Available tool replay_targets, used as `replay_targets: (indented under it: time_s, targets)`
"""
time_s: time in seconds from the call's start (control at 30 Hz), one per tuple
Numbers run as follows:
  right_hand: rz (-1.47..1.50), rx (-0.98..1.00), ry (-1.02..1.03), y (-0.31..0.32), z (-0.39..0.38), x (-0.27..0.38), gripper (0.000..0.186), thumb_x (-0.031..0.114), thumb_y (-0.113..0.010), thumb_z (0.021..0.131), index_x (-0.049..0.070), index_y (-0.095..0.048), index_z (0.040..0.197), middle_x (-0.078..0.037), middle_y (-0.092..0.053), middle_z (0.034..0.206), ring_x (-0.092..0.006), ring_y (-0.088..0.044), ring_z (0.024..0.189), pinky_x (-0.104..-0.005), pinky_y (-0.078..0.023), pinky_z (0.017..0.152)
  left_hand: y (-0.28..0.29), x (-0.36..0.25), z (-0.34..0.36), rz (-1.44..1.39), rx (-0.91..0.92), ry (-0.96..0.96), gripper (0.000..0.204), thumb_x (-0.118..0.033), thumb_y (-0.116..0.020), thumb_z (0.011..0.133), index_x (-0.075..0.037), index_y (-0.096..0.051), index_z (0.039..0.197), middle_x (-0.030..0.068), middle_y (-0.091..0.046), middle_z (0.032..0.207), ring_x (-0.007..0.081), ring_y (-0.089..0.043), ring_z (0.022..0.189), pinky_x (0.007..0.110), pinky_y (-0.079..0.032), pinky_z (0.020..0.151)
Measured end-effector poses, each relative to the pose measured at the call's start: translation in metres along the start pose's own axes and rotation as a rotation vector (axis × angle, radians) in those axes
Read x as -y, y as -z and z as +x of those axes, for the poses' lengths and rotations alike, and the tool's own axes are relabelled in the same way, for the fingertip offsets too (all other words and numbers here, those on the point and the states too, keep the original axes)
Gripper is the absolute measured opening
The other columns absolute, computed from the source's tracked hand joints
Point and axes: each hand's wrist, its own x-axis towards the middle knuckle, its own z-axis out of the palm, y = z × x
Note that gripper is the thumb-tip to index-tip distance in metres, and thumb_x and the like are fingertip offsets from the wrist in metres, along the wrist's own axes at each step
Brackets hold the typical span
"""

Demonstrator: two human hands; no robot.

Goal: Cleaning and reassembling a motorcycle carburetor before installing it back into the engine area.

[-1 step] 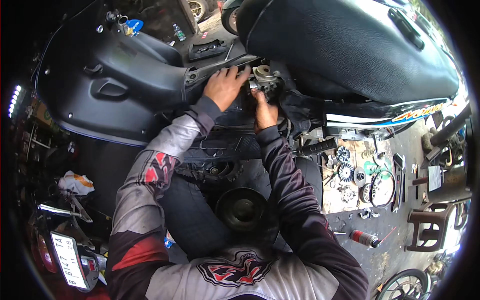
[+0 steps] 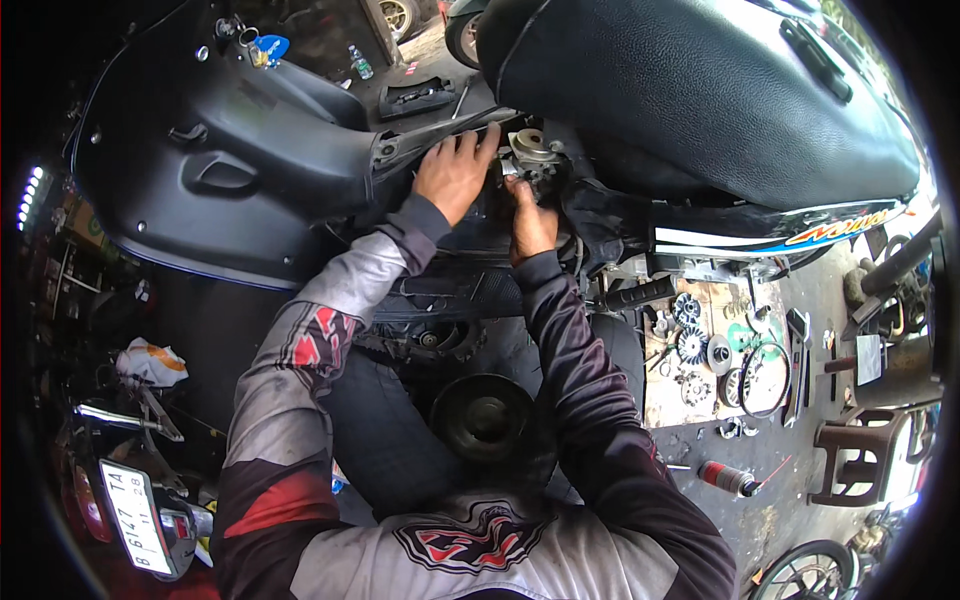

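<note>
A metal carburetor (image 2: 535,148) with a round top sits in the opening of a scooter's body, between the black front panel (image 2: 270,150) and the black seat (image 2: 690,100). Against its near side is my right hand (image 2: 533,228), thumb pressed on the metal and the other fingers hidden underneath; it appears to grip the part. Just left of the carburetor, my left hand (image 2: 454,182) lies back up over the opening. Its fingers are stretched out and slightly apart, the tips reaching toward the far edge, with nothing seen in them.
Right of my legs, a board (image 2: 665,400) bears several round engine parts and a black ring belt (image 2: 767,378). Beyond it stand a red spray can (image 2: 727,477) and a brown plastic stool (image 2: 865,455). A dark round basin (image 2: 484,418) lies between my legs. Another motorcycle's tail (image 2: 150,520) is at lower left.
My left hand has shifted slightly to the right, closer to the carburetor. The right hand stays at the same place on it.
</note>
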Motion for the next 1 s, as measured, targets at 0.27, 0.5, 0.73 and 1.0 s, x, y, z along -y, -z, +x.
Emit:
replay_targets:
  time_s: [0.27,0.5,0.73,1.0]
  targets:
    - [-0.036,0.011,0.027,-0.002,0.002,-0.003,0.025,0.014,-0.067,0.093,-0.007,-0.072,0.105,-0.011,-0.074,0.106,-0.0173,-0.068,0.099,-0.0315,-0.05,0.093,-0.007,0.03,-0.009,-0.348,0.025,-0.142,0.061,-0.009,-0.071,0.08,-0.001,-0.051,0.138,0.0157,-0.058,0.123,0.0339,-0.058,0.111,0.042,-0.049,0.099]
    - [0.056,-0.024,-0.054,0.001,0.005,-0.009,0.026,0.017,-0.065,0.095,-0.005,-0.072,0.107,-0.009,-0.073,0.108,-0.0171,-0.067,0.1,-0.0315,-0.048,0.095,-0.023,0.043,-0.022,-0.54,-0.006,-0.159,0.066,-0.012,-0.075,0.08,-0.002,-0.05,0.141,0.0186,-0.055,0.133,0.0372,-0.054,0.122,0.043,-0.044,0.107]
    - [0.165,-0.09,-0.127,0.0,0.003,-0.004,0.022,0.02,-0.067,0.092,0.001,-0.071,0.102,-0.003,-0.07,0.103,-0.0138,-0.063,0.094,-0.0313,-0.05,0.083,-0.034,0.045,-0.029,-0.658,-0.099,-0.097,0.063,-0.013,-0.074,0.084,-0.006,-0.051,0.142,0.0176,-0.056,0.132,0.0368,-0.058,0.119,0.043,-0.048,0.1]
    - [0.066,-0.041,-0.154,0.004,-0.003,0.0,0.022,0.021,-0.066,0.093,0.002,-0.071,0.103,-0.002,-0.069,0.1,-0.0135,-0.062,0.09,-0.0307,-0.051,0.075,-0.002,0.015,-0.015,-0.427,0.017,0.013,0.062,-0.015,-0.073,0.08,-0.002,-0.051,0.137,0.0165,-0.057,0.125,0.0358,-0.061,0.107,0.041,-0.053,0.09]
